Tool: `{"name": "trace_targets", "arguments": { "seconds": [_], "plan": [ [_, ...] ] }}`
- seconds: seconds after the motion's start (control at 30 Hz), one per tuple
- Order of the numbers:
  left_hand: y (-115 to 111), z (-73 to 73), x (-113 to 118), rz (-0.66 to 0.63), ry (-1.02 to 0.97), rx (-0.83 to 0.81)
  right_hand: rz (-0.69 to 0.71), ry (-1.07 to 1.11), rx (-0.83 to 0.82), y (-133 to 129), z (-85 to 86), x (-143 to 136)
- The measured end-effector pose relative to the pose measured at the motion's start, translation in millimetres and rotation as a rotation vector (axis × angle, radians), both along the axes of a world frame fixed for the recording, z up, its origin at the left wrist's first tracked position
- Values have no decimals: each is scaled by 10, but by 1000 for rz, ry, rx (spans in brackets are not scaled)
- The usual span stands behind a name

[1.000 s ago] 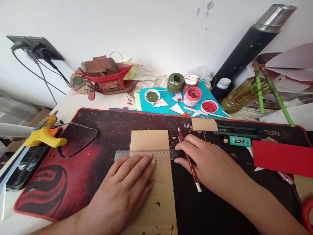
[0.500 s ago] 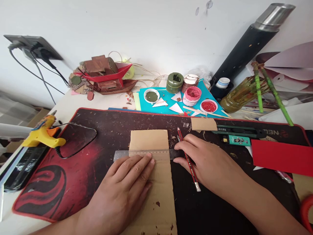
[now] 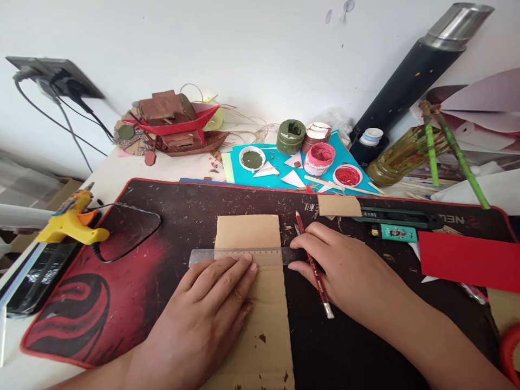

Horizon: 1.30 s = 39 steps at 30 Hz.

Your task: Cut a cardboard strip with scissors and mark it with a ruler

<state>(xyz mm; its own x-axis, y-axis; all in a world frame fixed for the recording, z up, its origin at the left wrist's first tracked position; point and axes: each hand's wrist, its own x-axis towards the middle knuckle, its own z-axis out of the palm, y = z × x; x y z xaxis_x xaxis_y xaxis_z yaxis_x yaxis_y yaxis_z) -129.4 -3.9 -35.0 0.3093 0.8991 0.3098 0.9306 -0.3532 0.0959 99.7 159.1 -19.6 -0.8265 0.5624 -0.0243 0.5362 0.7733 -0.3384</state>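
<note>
A clear plastic ruler [image 3: 266,255] lies crosswise over a long strip of brown cardboard [image 3: 266,319]. My left hand [image 3: 205,311] rests flat on both, its fingers stretched out and the fingertips on the ruler's near edge. At the ruler's right end, my right hand [image 3: 341,268] has its thumb and index finger on the two edges. A red and black pencil [image 3: 313,271] slants across those fingers, point away from me and white-tipped end toward me. Close to the index finger shows a small grey tip, too small to name. The other fingers of my right hand are hidden.
A dark desk mat [image 3: 174,292] lies under the work. On the left stands a yellow glue gun [image 3: 73,222] with its cord. Paint pots [image 3: 291,136] and a model boat [image 3: 174,124] are at the back. A green cutter [image 3: 398,216], lighter [image 3: 396,233] and red card [image 3: 467,261] lie right.
</note>
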Motion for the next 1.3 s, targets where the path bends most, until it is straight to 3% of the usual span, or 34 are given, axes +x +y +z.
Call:
{"name": "trace_targets", "arguments": {
  "seconds": [1.3],
  "plan": [
    [15,-2,14,-3,2,9,16,39,48,8,-32,1]
  ]
}}
